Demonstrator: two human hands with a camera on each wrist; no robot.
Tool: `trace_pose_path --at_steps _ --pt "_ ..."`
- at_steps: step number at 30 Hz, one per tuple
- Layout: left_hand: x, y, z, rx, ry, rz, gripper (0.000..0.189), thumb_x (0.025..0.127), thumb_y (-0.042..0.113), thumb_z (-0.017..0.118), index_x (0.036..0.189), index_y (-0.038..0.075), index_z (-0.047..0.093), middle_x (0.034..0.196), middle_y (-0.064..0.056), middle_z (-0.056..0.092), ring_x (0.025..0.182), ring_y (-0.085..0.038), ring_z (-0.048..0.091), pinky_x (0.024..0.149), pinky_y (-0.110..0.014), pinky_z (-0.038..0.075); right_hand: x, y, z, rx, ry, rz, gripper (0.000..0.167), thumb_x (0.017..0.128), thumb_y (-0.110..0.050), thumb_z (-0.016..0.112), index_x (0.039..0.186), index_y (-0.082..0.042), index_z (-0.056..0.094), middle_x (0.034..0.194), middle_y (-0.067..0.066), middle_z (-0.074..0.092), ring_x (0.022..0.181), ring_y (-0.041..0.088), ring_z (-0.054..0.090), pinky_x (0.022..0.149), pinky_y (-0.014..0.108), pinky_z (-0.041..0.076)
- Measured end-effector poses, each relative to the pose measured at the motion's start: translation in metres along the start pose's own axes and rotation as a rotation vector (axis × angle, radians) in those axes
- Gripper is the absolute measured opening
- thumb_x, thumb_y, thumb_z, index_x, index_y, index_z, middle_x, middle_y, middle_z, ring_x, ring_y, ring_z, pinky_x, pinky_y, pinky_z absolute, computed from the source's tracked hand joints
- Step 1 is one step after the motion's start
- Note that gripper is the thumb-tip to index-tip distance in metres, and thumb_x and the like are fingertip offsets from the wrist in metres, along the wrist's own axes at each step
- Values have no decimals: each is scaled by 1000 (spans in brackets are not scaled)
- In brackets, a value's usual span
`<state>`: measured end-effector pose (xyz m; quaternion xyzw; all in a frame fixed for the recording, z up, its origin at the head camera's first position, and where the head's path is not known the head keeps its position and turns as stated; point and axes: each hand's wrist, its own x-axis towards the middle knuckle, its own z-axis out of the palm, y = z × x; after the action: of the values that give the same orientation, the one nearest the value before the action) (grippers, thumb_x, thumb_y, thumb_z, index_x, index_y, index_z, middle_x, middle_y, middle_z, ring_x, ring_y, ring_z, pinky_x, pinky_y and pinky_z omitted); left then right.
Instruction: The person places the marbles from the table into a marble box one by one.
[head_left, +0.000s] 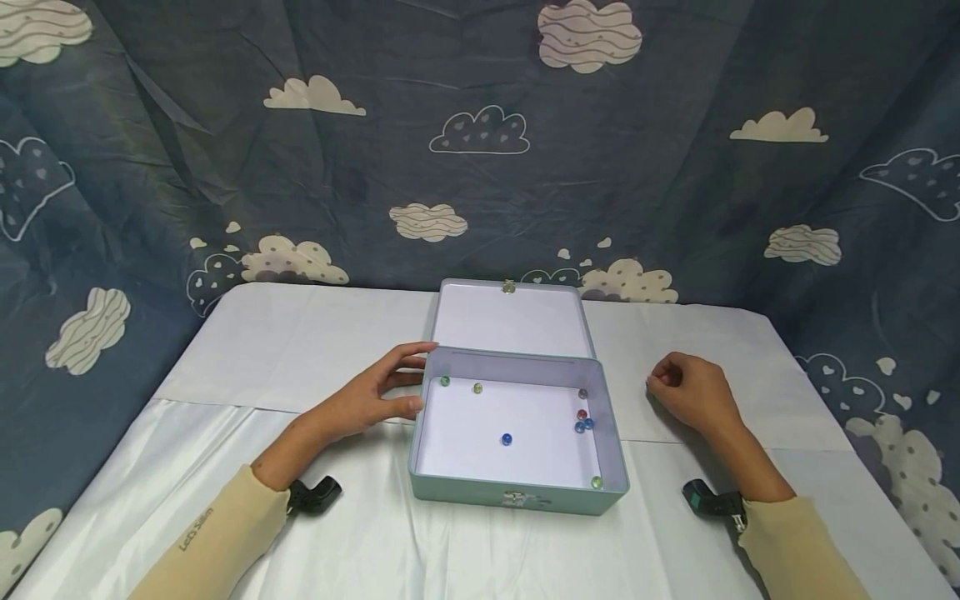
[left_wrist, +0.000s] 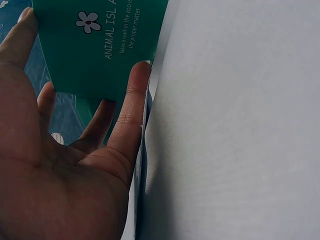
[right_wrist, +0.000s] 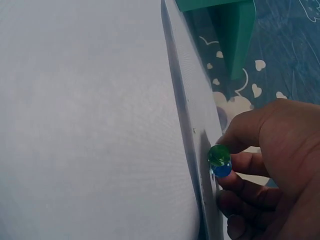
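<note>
My left hand (head_left: 360, 400) steadies the left side of an open green tin box (head_left: 517, 497), its fairly straight fingers and thumb spread along the wall. The box's printed green side (left_wrist: 95, 50) fills the upper part of the left wrist view. Several glass marbles lie on the box floor, among them a blue marble (head_left: 507, 439) near the middle and a reddish marble (head_left: 582, 414) in a cluster at the right. Right of the box, my right hand (head_left: 697, 396) is low over the cloth. Its fingertips pinch a green marble (right_wrist: 219, 154) and a blue marble (right_wrist: 223, 169), one against the other.
The hinged lid (head_left: 513, 318) lies back behind the box, its pale inside facing up. White cloth (head_left: 337, 517) covers the table, with a fold line across it. A dark blue curtain (head_left: 480, 183) with cloud prints hangs behind and at both sides.
</note>
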<state>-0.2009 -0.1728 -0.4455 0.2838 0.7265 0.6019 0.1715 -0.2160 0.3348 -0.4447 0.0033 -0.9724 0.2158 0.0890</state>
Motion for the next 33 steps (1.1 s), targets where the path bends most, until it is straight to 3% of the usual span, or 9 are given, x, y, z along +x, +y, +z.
trace_pose_path --at_steps 33 --pt "1 -1 -1 -8 -9 6 77 103 14 73 165 32 32 162 -16 38 151 -42 41 91 -44 64 -2 -14 -8 12 35 -22 11 96 -12 74 101 -3 72 87 10 68 80 27 59 68 37 49"
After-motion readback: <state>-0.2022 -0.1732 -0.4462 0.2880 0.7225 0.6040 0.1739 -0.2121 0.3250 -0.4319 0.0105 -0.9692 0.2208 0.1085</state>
